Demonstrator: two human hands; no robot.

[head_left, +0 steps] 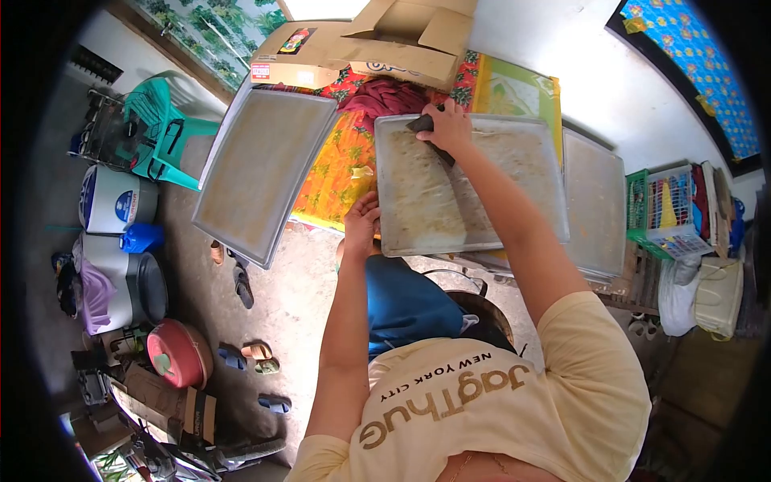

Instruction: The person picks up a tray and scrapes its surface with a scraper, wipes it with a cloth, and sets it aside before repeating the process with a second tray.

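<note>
Holds a dark flat piece (427,135) in the right hand (447,128), with fingers and thumb closed round it, over the upper part of the middle tray (409,181); has the lower end of that piece angled down toward the tray's marked, pale-brown surface; cannot tell whether it touches that surface; has the left hand (363,215) at the middle tray's left edge, with fingers curled in close; cannot tell whether they pinch the rim or only rest against it.

Has the middle tray in front of the body, partly over a table with a bright floral cover (328,178) and tilted slightly in view; has a left tray (269,161) well apart from it, slanted, jutting past the table's edge; has a right tray (596,197) just beside it, partly hidden under it; shows a maroon cloth (389,98) above, near the right hand, with cut-open cardboard (317,52) behind; has a small yellow piece (363,173) on the cover near the left hand; shows a green chair (165,120) farther left and a green basket (640,210) farther right.
</note>
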